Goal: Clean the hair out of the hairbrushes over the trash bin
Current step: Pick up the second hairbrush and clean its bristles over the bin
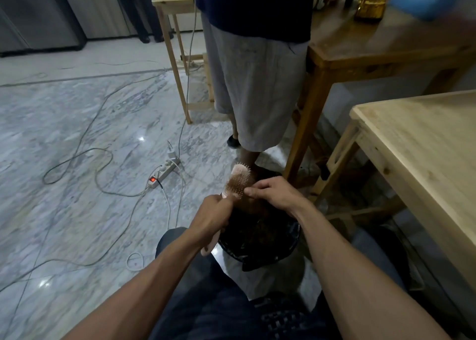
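Trash bin [291, 239] interior behind hands.

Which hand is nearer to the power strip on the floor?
Left. The left hand grips the hairbrush on the power strip's side; the right hand is farther right.

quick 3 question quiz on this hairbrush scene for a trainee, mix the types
1. True or false: the left hand holds the pink hairbrush by its handle.
2. Where is the right hand? A) flat on the pale table B) pinching at the brush bristles C) on the power strip
3. Fill in: directly under the brush sits the black-lined ____.

Key: 1 true. 2 B. 3 trash bin.
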The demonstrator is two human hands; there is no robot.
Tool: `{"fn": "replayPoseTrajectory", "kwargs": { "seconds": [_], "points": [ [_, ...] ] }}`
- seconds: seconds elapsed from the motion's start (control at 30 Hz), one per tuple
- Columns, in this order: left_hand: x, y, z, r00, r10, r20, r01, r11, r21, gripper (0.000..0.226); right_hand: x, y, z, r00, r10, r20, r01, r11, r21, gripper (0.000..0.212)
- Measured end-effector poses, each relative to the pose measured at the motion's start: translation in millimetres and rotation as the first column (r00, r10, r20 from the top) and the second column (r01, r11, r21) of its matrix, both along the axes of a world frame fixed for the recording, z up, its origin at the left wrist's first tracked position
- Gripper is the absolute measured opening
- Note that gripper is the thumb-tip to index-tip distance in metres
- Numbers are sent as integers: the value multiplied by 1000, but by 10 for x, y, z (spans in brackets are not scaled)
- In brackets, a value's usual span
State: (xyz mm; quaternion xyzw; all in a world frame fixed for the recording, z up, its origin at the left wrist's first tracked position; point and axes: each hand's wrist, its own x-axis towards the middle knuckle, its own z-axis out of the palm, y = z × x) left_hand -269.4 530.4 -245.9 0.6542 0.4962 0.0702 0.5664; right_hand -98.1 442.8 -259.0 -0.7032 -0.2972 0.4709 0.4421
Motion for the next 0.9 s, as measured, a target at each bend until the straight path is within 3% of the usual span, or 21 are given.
{"fn": "replayPoseTrajectory", "kwargs": {
  "seconds": [0.07, 0.17, 0.37, 0.4, 0.47, 0.53, 0.6, 0.67, 0.77, 0.9],
  "points": [
    [-30, 91, -72, 986, 145, 80, -129, 976, -173, 45, 41, -41, -5, 994, -47, 96, 44, 999, 32, 15],
    [-65, 177, -180, 959, 266, 103, -215, 911, -353, 41, 65, -67, 74, 976, 10, 217, -12, 1000, 6, 15],
    [46, 307, -187, 922, 365, 127, -267, 840, -473, 41, 145, -121, 129, 967, -42, 250, 52, 998, -34, 18],
    [54, 294, -159, 924, 353, 145, -259, 860, -439, 42, 177, -134, 121, 965, -44, 260, 60, 997, -53, 17],
    [45, 269, -118, 953, 259, 156, -220, 948, -228, 50, 259, -168, 113, 962, 11, 271, 23, 993, -120, 19],
    [31, 255, -60, 994, 69, 89, -74, 996, 51, 54, 324, -187, 101, 987, 35, 155, -8, 985, -171, 45],
    [42, 230, -5, 996, -87, -18, 88, 974, 209, 52, 321, -154, 113, 998, -32, 52, 38, 990, -136, 67],
    [101, 168, 38, 983, -174, -53, 181, 955, 234, 49, 221, -109, 111, 998, -62, -17, 61, 998, -32, 71],
    [178, 67, 73, 973, -228, -36, 230, 945, 234, 39, 95, -79, -10, 999, -42, 22, 41, 999, 36, 45],
    [161, 149, 6, 995, -34, 91, 32, 999, 21, 25, 59, -99, -47, 980, -146, 137, 135, 987, 85, 28]
  ]
}}
